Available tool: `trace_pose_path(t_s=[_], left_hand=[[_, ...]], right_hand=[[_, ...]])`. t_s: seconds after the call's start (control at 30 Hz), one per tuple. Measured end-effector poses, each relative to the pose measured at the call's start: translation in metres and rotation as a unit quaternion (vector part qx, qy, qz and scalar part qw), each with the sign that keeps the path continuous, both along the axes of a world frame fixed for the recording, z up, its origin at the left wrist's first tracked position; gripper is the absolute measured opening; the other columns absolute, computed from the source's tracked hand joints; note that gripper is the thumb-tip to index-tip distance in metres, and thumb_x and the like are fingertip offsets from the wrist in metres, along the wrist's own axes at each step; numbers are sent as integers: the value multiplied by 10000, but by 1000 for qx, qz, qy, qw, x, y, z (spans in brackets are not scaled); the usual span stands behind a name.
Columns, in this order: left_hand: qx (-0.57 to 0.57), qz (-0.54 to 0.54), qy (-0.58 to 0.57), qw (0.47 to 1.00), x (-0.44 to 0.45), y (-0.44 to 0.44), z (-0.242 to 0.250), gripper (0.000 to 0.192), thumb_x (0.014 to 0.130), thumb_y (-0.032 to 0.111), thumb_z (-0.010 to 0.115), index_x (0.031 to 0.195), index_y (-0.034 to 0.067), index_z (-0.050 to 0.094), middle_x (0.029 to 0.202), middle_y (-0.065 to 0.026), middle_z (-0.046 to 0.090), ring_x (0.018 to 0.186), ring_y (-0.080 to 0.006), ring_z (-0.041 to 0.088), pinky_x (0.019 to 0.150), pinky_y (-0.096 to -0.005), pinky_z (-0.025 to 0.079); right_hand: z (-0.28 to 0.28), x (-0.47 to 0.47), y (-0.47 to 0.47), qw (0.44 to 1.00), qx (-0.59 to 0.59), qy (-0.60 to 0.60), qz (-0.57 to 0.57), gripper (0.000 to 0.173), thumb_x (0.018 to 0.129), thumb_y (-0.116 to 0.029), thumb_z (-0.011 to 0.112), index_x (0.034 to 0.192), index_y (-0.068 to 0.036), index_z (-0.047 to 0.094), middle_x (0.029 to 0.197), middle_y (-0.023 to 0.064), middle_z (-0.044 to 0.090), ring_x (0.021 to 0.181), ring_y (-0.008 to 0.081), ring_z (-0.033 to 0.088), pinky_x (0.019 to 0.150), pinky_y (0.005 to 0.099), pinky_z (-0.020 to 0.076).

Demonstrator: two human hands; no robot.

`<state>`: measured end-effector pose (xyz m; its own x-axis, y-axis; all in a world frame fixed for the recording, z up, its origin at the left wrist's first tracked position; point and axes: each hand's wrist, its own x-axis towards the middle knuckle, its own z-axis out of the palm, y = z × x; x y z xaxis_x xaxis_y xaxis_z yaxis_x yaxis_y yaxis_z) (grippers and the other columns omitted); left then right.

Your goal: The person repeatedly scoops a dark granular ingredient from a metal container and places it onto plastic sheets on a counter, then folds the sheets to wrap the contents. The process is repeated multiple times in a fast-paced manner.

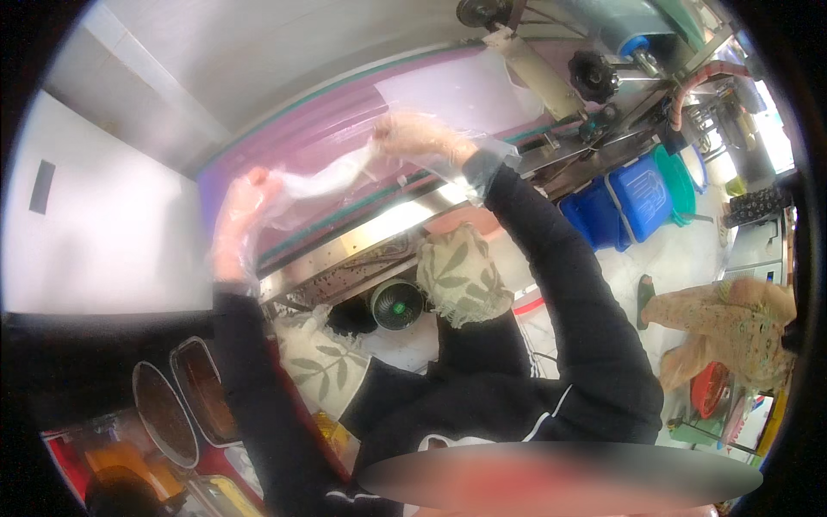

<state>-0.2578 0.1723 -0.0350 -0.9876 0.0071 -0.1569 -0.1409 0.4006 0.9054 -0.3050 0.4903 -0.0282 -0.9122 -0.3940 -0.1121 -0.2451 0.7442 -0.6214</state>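
Note:
Both hands wear loose clear plastic gloves and are held over a pink conveyor belt [310, 145] with teal edges. My left hand [245, 210] is closed on one end of a twisted strip of thin white, translucent material [333, 174]. At the other end of the strip, my right hand [413, 136] is closed on it, so the strip sags a little between them. Motion blurs the strip, and whether it is film or something else I cannot tell. Beyond my right hand a white translucent sheet [459, 87] lies on the belt.
A metal machine frame with a black knob [593, 76] stands at upper right. A white panel [110, 220] rises at left. Blue bins [636, 197] stand on the floor at right, near another person's legs [704, 316]. Oval containers [165, 413] are at lower left; a small fan [397, 304] sits below the belt.

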Motion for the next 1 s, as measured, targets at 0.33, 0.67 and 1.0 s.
trace_pose_path(t_s=[0.33, 0.67, 1.0], left_hand=[[-405, -123, 105, 900, 42, -5, -23, 379, 851, 362, 722, 1009, 20, 764, 1006, -204, 739, 907, -340, 714, 834, -462, 546], [-324, 264, 48, 907, 231, -160, 28, 316, 1017, 336, 574, 1031, 34, 666, 902, -115, 747, 850, -261, 707, 782, -421, 521], [-350, 269, 62, 895, 246, -176, -5, 384, 1036, 364, 491, 1122, 31, 661, 1079, -239, 714, 1030, -423, 681, 899, -506, 522]], right_hand=[[-39, 13, -14, 934, 251, 92, 238, 475, 868, -286, 789, 1314, -156, 693, 1258, 115, 680, 1190, 313, 608, 1080, 452, 488], [5, 53, -4, 989, 71, 121, 40, 579, 901, -333, 724, 1400, -60, 620, 1344, 201, 650, 1176, 285, 676, 1000, 414, 545], [16, 80, -25, 999, 6, 39, -1, 470, 950, -293, 676, 1386, -120, 644, 1278, 187, 686, 1121, 289, 695, 944, 417, 562]])
